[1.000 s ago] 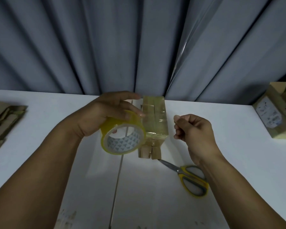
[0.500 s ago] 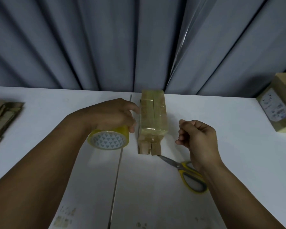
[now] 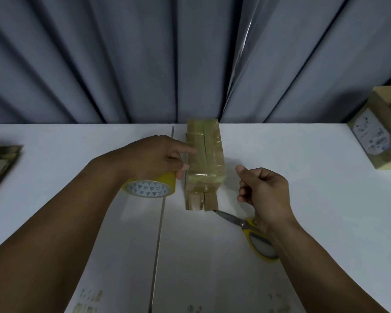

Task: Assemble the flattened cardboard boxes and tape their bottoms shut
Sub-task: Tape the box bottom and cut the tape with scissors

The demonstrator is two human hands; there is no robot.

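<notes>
1. Cardboard box [image 3: 204, 159], taped bottom up, is stood on the white table [image 3: 303, 154], touched on one side by the fingertips of the left hand [image 3: 151, 157].
2. A yellow tape roll [image 3: 148, 187] is gripped beneath those fingers, just beside the box.
3. The right hand [image 3: 265, 195] is held curled on nothing visible, at the box's other side; scissors [image 3: 246, 223] lie under its wrist.
4. Judged: any strip running from roll to box is best kept taut, cut close and rubbed flat.

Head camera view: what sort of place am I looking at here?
Probably a small packing workstation: a white table against grey curtains, with a tape roll, scissors, flattened cardboard at the left and a taped box mid-table.
</notes>
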